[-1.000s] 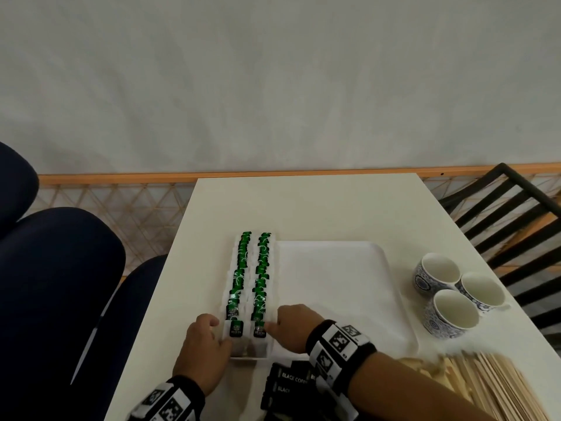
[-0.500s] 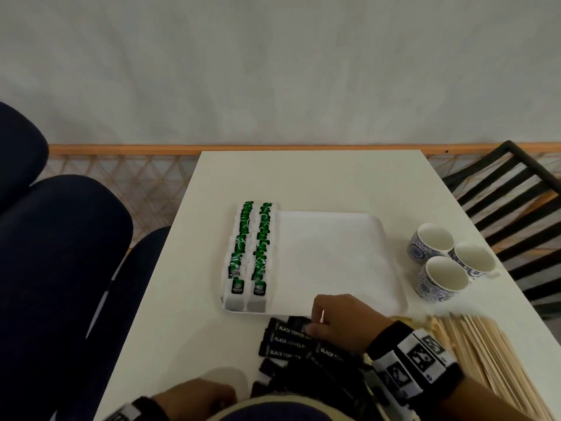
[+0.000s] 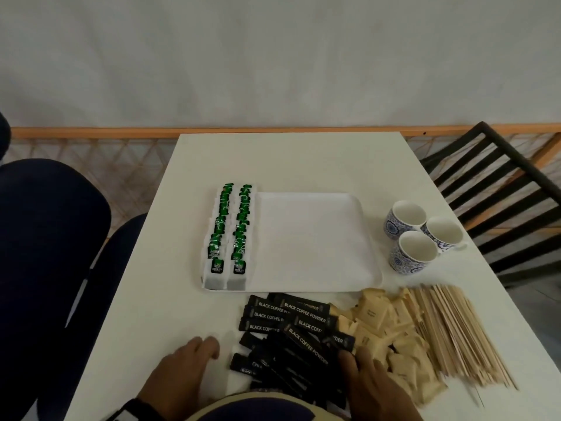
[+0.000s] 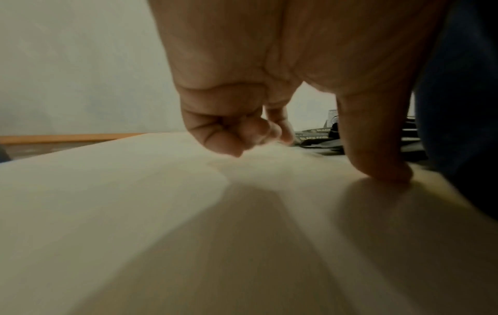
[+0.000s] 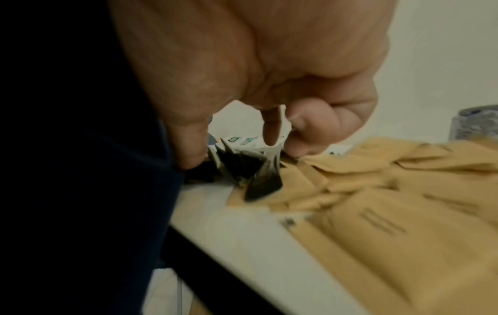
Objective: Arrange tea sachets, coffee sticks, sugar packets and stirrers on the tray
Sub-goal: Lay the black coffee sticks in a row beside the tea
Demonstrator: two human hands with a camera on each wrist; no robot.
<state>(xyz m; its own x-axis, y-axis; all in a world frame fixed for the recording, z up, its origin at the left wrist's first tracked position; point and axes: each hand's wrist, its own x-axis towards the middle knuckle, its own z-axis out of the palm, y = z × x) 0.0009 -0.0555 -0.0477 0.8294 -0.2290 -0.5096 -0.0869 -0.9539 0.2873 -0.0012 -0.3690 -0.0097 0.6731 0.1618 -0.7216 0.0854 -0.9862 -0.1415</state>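
Both hands have left the tea end of the tray (image 3: 315, 287) and dropped back to the near table edge, the right hand (image 3: 368, 387) travelling from the top of the coffee pile to its near right corner. In my judgement this marks the tea step closed and the coffee step begun. The tea sachets (image 3: 232, 235) lie in two overlapping rows along the tray's left side; the remainder of the tray holds nothing, and nothing else has reached it. The coffee sticks (image 3: 291, 335) lie in a loose black heap on the table just in front of the tray. The sugar packets (image 3: 391, 338) are heaped to their right, touching them, and the stirrers (image 3: 455, 332) are fanned out further right. The right hand is closing thumb and curled fingers (image 5: 301, 136) around the upturned ends of several sticks. The left hand (image 3: 182, 378) holds nothing, its fingers loosely curled, the thumb tip on the table just left of the heap. Three patterned cups (image 3: 420, 235) stand together to the right of the tray, all empty.
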